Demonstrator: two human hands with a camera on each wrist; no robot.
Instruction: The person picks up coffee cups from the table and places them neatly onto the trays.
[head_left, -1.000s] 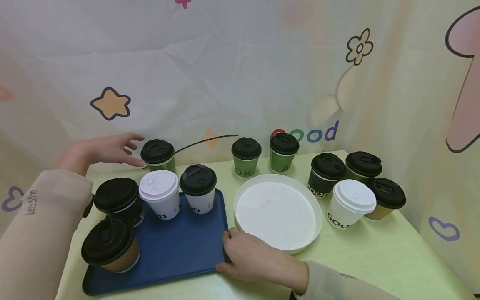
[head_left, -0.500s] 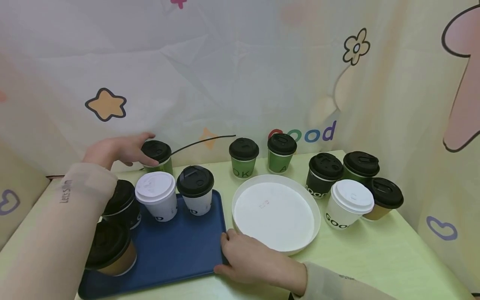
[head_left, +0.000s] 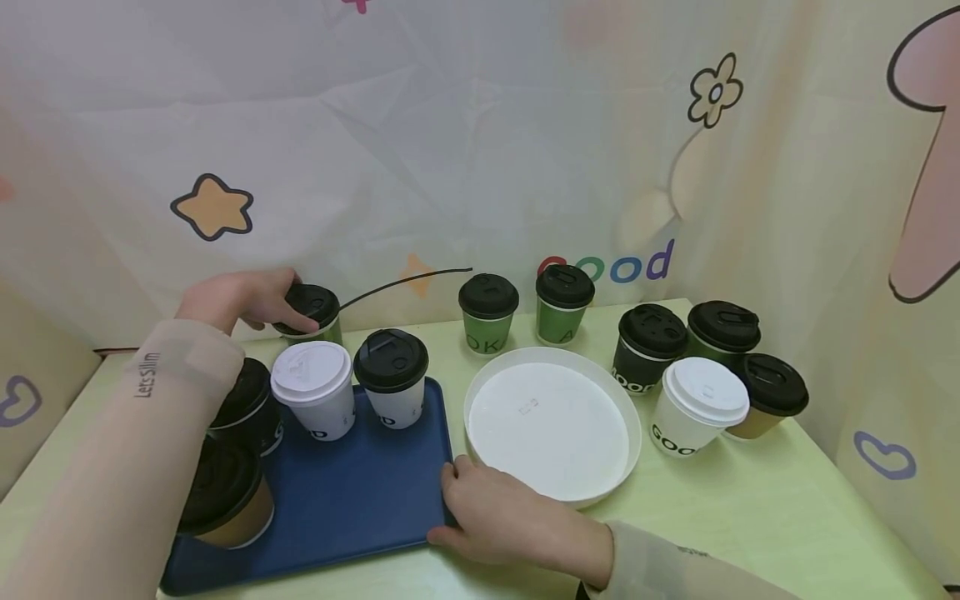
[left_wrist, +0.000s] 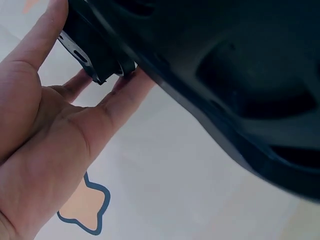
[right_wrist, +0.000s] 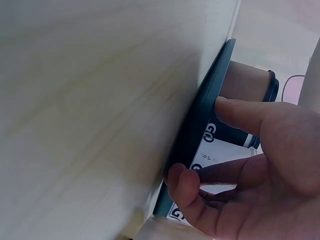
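Left hand grips green cup by its black lid, bench back edge, left part; far fingertips hidden, probably behind it. Right hand pinches tray near its front right corner. Best: light squeeze, cup upright, clear of white-lidded cup.

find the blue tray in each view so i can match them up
Head: blue tray at lower left.
Left wrist: can't be made out there.
Right wrist: blue tray, nearly edge-on, a slanted dark band right of centre.
Shared landmark, head and right wrist: the right hand gripping its edge.
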